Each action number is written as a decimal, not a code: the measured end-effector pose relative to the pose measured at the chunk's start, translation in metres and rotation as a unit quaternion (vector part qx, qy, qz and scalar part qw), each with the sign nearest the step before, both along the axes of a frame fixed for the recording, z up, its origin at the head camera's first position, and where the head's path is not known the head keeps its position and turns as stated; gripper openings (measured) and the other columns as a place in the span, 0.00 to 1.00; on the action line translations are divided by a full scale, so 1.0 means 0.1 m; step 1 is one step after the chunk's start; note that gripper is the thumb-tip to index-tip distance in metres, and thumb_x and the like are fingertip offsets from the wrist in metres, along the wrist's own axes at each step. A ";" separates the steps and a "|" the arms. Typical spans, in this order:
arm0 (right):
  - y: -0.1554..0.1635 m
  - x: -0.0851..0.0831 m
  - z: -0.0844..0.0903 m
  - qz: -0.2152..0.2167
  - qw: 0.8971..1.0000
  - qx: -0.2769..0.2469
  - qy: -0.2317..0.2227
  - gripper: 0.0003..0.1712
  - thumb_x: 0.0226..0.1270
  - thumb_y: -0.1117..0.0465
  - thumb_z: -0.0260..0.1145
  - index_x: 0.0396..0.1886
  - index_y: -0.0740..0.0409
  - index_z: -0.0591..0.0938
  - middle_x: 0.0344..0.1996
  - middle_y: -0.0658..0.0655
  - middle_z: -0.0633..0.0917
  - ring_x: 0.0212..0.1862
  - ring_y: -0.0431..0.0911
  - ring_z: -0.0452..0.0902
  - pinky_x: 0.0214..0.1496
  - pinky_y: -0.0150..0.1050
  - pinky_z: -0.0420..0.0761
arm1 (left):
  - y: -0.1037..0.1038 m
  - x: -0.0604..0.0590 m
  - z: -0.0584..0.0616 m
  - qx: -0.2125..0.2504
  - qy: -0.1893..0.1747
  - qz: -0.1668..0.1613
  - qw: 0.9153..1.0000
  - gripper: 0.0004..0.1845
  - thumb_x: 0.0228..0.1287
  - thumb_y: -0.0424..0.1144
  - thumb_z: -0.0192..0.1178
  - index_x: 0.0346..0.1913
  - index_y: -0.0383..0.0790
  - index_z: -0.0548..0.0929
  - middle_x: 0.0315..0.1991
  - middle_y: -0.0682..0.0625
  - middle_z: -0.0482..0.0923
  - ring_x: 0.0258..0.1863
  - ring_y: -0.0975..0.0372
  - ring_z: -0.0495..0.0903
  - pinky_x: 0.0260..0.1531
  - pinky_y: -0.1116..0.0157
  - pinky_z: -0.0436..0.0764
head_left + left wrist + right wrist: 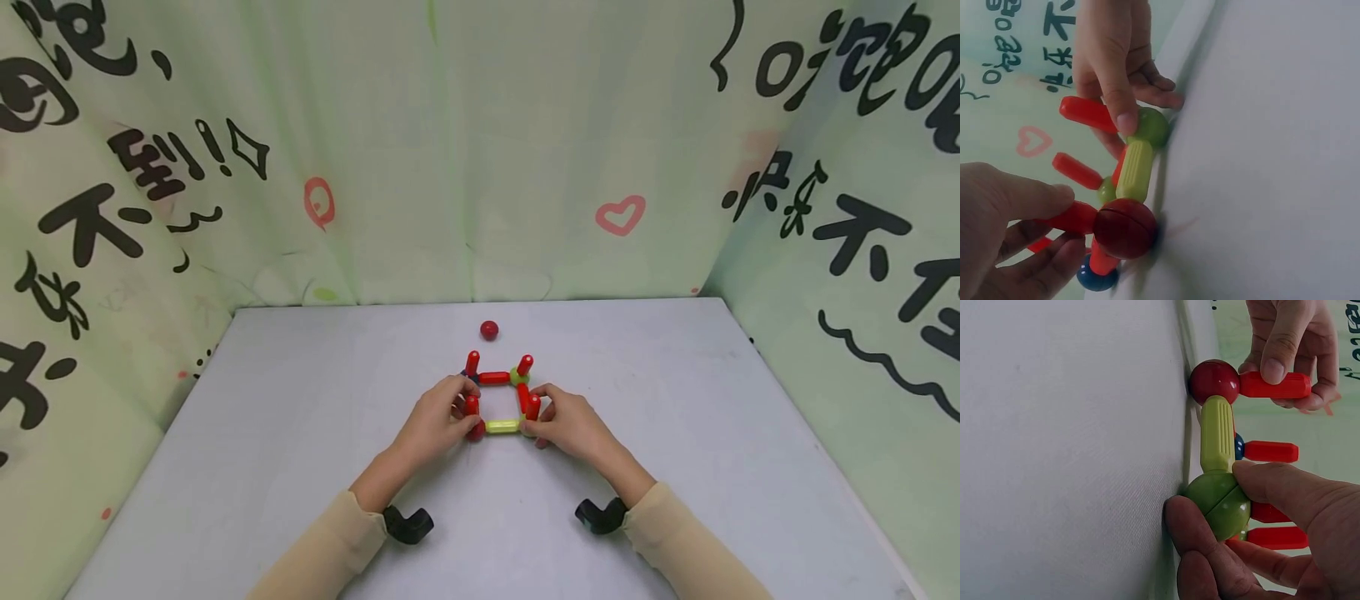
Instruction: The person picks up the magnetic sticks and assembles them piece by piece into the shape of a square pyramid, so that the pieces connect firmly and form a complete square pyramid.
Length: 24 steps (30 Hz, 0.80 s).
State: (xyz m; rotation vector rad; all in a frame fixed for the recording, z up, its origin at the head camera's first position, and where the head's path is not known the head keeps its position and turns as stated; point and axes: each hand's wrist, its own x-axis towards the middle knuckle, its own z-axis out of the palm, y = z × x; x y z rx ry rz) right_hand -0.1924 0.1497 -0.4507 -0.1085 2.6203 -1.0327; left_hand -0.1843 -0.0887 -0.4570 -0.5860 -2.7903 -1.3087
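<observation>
A square frame of rods and balls point(501, 402) lies on the grey table point(300, 433), with a red rod standing up at each corner. My left hand point(459, 410) pinches the upright red rod point(1075, 217) on the dark red ball point(1124, 228) at the near left corner. My right hand point(542, 412) pinches the green ball point(1219, 500) at the near right corner, its thumb by that corner's red rod point(1088, 114). A yellow-green rod point(1217, 434) joins the two balls. A blue ball point(1094, 278) marks the far left corner.
A loose red ball point(489, 330) lies on the table just beyond the frame. Printed pale green cloth walls point(480, 167) close in the table at the back and both sides. Black wrist mounts point(408, 523) sit below both sleeves.
</observation>
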 end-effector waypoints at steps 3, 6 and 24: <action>0.00 0.00 0.00 -0.002 1.000 0.003 0.005 0.33 0.65 0.54 0.76 0.65 0.58 0.75 0.29 0.53 0.84 0.26 0.43 0.82 0.34 0.37 0.79 | 0.02 0.01 -0.02 0.007 0.016 -0.013 1.000 0.18 0.62 0.28 0.72 0.51 0.40 0.78 0.46 0.49 0.80 0.41 0.61 0.83 0.45 0.65 0.86; 0.00 0.01 -0.01 0.001 1.000 0.002 0.005 0.33 0.64 0.53 0.76 0.65 0.58 0.76 0.29 0.52 0.84 0.26 0.43 0.82 0.35 0.38 0.79 | 0.02 0.02 -0.03 0.013 0.010 -0.014 1.000 0.18 0.63 0.29 0.72 0.52 0.41 0.78 0.44 0.50 0.80 0.41 0.61 0.83 0.46 0.65 0.86; 0.07 0.11 0.11 0.021 0.994 -0.096 0.042 0.14 0.69 0.54 0.73 0.48 0.54 0.83 0.45 0.55 0.86 0.35 0.44 0.84 0.42 0.37 0.81 | -0.14 -0.03 -0.07 0.071 -0.076 -0.016 0.994 0.12 0.67 0.34 0.69 0.51 0.43 0.82 0.42 0.54 0.85 0.43 0.62 0.83 0.47 0.68 0.83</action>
